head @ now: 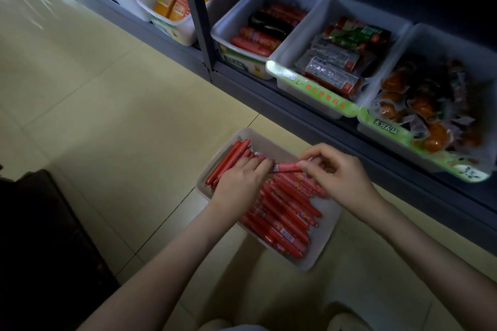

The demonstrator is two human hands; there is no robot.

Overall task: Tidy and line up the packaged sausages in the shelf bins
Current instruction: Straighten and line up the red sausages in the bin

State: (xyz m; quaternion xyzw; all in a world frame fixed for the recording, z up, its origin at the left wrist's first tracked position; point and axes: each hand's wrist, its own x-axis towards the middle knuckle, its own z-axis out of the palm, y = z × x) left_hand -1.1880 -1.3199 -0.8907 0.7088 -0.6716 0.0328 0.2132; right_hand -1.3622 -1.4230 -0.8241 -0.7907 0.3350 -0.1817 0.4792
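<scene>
Red sausages (279,207) w/ small yellow labels fill a pale grey tray (326,231) on cream floor tiles (107,115); white shelf bins (242,13) carry green label strips (325,94) w/ orange lettering, dark blue-grey rack (200,24).

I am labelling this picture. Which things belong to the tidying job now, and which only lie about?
In the job: left hand, right hand, held sausage, red sausages, white bin.
Lying about: other shelf bins, dark object.

Pale tiled floor (107,115), dark metal shelving (199,21), dim light
</scene>
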